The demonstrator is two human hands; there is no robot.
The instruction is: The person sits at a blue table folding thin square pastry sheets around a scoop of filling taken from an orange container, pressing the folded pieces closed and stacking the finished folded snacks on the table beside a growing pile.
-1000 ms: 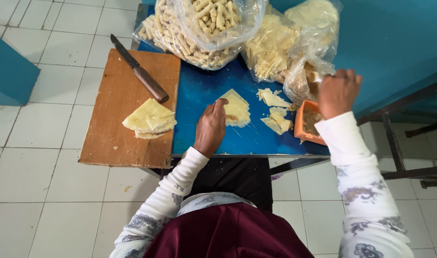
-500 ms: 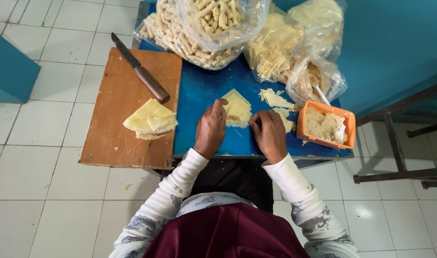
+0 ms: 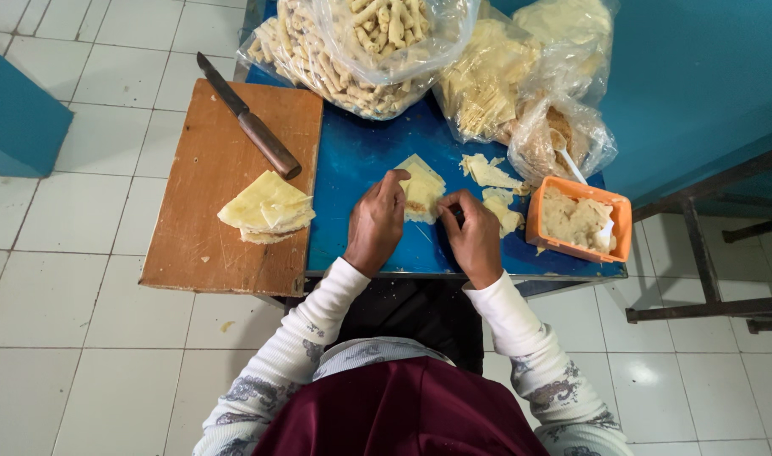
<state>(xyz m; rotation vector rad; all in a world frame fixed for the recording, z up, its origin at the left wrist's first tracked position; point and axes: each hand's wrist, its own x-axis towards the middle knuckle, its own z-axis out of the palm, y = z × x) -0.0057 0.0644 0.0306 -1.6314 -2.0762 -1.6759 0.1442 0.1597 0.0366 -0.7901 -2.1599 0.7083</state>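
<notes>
My left hand (image 3: pixel 376 224) and my right hand (image 3: pixel 474 236) meet on a pale yellow wrapper sheet (image 3: pixel 423 187) that lies on the blue table (image 3: pixel 361 152). The fingertips of both hands pinch its near edge, and a bit of filling shows on it. To the right lie loose wrapper pieces (image 3: pixel 491 174). An orange tub (image 3: pixel 580 221) of pale filling stands at the right edge with a white utensil in it.
A wooden cutting board (image 3: pixel 217 236) on the left carries a stack of wrappers (image 3: pixel 266 208) and a brown-handled knife (image 3: pixel 251 125). Clear bags of rolled sticks (image 3: pixel 361 42) and of wrappers (image 3: pixel 487 80) crowd the far side. White tiled floor surrounds the table; a dark metal frame (image 3: pixel 707 253) stands right.
My right hand left the orange tub, crossed left to the sheet and now pinches it beside my left hand. The left hand stayed on the sheet.
</notes>
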